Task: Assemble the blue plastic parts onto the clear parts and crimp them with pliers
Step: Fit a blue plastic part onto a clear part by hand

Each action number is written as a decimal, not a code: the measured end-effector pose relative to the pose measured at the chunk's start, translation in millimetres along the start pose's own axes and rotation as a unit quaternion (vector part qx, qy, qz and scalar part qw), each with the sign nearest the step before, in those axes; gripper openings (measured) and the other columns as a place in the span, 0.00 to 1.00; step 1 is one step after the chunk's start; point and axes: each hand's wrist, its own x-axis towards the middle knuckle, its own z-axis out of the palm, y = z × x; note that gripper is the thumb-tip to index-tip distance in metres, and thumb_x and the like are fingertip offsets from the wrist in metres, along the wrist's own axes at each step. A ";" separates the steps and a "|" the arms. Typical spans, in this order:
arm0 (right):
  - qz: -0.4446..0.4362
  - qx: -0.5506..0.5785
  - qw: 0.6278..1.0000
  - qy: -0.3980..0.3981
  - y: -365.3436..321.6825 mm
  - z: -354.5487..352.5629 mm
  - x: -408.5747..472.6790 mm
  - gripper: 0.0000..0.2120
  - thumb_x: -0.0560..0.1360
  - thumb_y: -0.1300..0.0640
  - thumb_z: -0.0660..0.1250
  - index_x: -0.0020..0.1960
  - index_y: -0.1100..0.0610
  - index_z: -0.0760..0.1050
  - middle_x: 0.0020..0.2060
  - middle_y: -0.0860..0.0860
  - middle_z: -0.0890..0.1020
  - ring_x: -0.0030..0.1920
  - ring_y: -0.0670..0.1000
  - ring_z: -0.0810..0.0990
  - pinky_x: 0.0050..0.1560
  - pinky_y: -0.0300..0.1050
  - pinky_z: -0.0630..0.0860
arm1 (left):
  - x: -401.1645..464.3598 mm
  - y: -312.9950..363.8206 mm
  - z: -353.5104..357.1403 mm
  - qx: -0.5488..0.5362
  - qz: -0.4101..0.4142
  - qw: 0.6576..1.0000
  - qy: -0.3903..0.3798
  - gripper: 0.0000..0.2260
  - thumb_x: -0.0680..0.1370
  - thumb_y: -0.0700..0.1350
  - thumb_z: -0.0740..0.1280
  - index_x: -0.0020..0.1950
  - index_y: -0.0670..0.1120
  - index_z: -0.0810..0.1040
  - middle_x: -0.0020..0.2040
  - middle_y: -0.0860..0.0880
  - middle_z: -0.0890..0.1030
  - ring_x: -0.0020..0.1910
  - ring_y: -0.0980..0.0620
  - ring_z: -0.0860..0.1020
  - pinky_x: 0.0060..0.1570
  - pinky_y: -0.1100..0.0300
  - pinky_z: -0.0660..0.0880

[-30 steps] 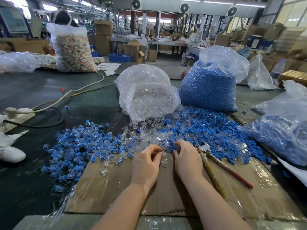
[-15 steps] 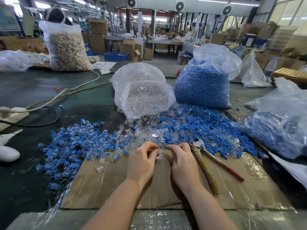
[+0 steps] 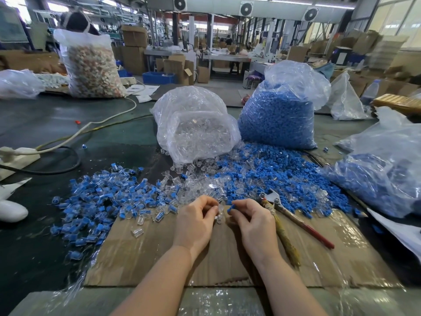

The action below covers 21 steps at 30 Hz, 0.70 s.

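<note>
My left hand (image 3: 194, 221) pinches a small clear part (image 3: 219, 213) over the cardboard sheet (image 3: 145, 254). My right hand (image 3: 252, 222) pinches a blue part (image 3: 230, 209) just right of it, a small gap between the two. Loose clear parts (image 3: 193, 176) and loose blue parts (image 3: 273, 176) lie heaped beyond my fingers. A pile of assembled blue-and-clear pieces (image 3: 100, 201) spreads to the left. The pliers (image 3: 287, 215) lie on the cardboard right of my right hand, with one red handle and one wrapped handle.
A bag of clear parts (image 3: 193, 126) and a bag of blue parts (image 3: 278, 115) stand behind the heaps. Another blue-filled bag (image 3: 382, 172) lies at the right. A power strip and cables (image 3: 20, 153) run along the left. A white object (image 3: 11, 210) sits at the left edge.
Both hands have lifted slightly back from the heap. The right hand now shows a blue part at its fingertips, and the left hand holds a clear part beside it.
</note>
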 end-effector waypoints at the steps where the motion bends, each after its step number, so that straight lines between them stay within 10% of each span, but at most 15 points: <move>1: 0.004 0.010 1.000 -0.004 0.1 0.2 -0.1 0.09 0.73 0.66 0.69 0.43 0.52 0.78 0.37 0.48 0.83 0.38 0.44 0.82 0.45 0.43 0.80 | -0.2 0.1 -0.4 0.001 0.002 1.000 -0.001 0.08 0.75 0.41 0.68 0.42 0.55 0.77 0.35 0.60 0.78 0.37 0.64 0.77 0.38 0.77 0.69; 21: -0.061 -0.145 0.987 -0.017 1.6 0.3 -5.6 0.05 0.73 0.53 0.70 0.41 0.52 0.76 0.38 0.45 0.81 0.43 0.48 0.78 0.47 0.46 0.74 | -1.7 1.0 -1.7 -0.032 -0.011 0.998 -0.052 0.05 0.75 0.41 0.68 0.45 0.51 0.80 0.37 0.59 0.82 0.38 0.66 0.79 0.42 0.74 0.73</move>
